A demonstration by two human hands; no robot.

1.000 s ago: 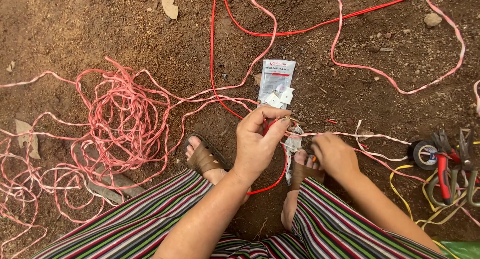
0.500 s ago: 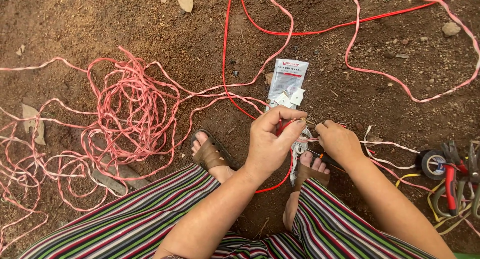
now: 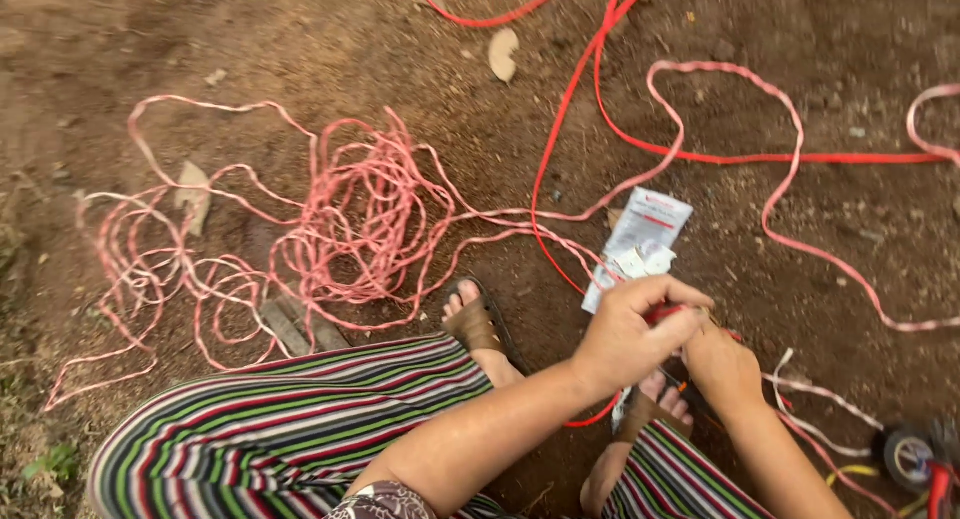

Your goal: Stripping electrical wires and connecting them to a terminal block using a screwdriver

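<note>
I see my left hand (image 3: 628,337) curled in a narrow grip on a short red piece, most likely the red wire (image 3: 664,313), pinched between thumb and fingers just near the small white packet (image 3: 640,245) lying on the dirt. My right hand (image 3: 722,367) sits right behind it, touching it, and its fingers are hidden under the left, so I cannot tell what its grip holds or how it is set. The held bit is in the near middle of the scene, just above the sandalled right foot (image 3: 655,411). The risk I judge here is slip: the piece is thin and mostly covered, and a tug from the long red cable (image 3: 560,139) running far and right could pull it out of the pinch. The pale pink cord (image 3: 350,229) lies in a loose tangle on the left, with strands crossing toward the hands, and a strand could snag a wrist or the left foot (image 3: 475,324) if either shifts. A roll of dark tape (image 3: 908,457) and a red-handled tool (image 3: 938,484) lie at the near right edge, partly cut off. Dry leaves (image 3: 503,53) and loose soil could foul any bare end set down.
</note>
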